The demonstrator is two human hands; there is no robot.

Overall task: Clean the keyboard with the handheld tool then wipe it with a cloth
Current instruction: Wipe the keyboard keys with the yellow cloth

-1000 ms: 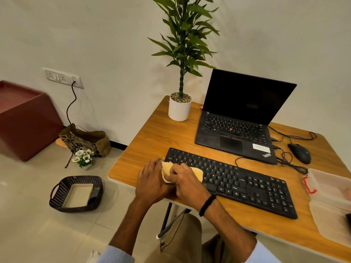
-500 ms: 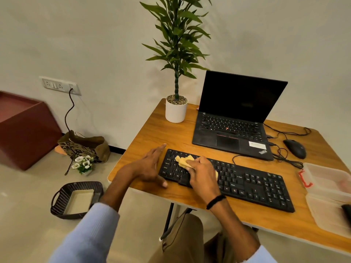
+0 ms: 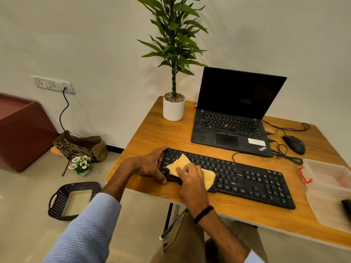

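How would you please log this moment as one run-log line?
step: cloth wipe | right hand: grips yellow cloth, pressed on black keyboard left end | left hand: rests against its left edge

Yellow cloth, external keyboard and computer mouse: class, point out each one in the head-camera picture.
Yellow cloth (image 3: 181, 162): head view, its bare far-left corner.
External keyboard (image 3: 254, 184): head view, keys right of the cloth.
Computer mouse (image 3: 294, 144): head view, top of its shell.
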